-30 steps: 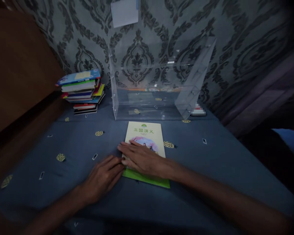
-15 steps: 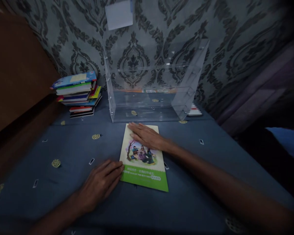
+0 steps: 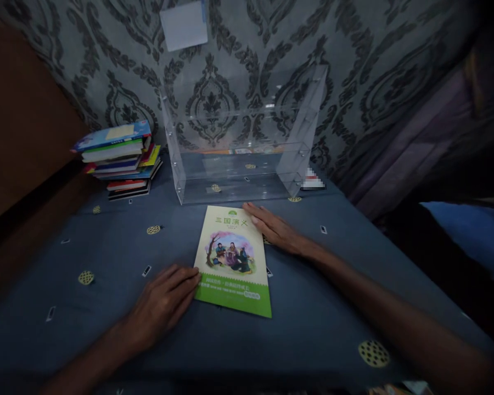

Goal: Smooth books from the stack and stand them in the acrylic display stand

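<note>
A thin book with a cream and green cover lies face up on the blue tablecloth. Its cover bears green Chinese characters above a picture of seated figures beneath a pink tree. My left hand rests flat at the book's lower left edge, fingertips touching it and fingers extended side by side. At the upper right edge lies my right hand, its fingers stretched out and the tips over the cover's corner. Neither hand grips the book.
A clear acrylic rack stands behind the book, against the patterned wall. To its left is a stack of books; a small white object, partly pixelated, sits at its right. A brown wooden panel borders the left side.
My right hand has slid rightward off the middle of the cover to its upper right edge, uncovering the title. My left hand stays at the left edge. The view has shifted slightly.
</note>
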Demonstrator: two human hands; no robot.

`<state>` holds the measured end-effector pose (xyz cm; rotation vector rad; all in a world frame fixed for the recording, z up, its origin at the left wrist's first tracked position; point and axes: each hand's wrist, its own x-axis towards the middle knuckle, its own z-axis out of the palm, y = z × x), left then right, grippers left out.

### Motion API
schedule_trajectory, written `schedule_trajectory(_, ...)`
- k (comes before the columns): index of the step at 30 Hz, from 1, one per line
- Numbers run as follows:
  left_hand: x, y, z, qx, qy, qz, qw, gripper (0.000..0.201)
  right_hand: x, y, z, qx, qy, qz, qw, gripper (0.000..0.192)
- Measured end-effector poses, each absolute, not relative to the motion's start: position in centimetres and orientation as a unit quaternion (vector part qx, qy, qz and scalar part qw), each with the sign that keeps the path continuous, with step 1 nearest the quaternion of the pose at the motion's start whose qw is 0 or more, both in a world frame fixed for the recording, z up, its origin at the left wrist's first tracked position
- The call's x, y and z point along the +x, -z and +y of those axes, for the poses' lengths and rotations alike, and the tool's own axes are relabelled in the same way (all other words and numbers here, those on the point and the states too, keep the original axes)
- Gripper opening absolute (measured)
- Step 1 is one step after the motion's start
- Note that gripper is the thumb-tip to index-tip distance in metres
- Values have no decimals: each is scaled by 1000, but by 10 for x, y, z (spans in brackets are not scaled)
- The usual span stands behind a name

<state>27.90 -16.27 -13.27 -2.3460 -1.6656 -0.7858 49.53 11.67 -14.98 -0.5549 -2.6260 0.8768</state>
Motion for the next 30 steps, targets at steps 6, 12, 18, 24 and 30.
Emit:
schedule_trajectory(6, 271, 121, -139, -795, 237, -559, 13, 21, 515, 142, 116, -239, -374, -875, 192, 71)
schedule_trajectory(12, 250, 136, -66, -769, 226, -597, 24, 40, 520, 137, 115, -260, -414, -840, 237, 64)
schedule_trajectory(18, 266, 134, -7, -801, 176, -571, 20, 36, 520, 135, 113, -253, -410, -846, 229, 60)
schedule_trajectory(24, 297, 131, 21, -846, 173, -504, 17, 38, 520, 137, 118, -224, -419, -846, 241, 61)
schedule_trajectory(30, 307, 129, 14, -869, 169, -466, 6, 39, 519, 141, 122, -208, -413, -852, 245, 62)
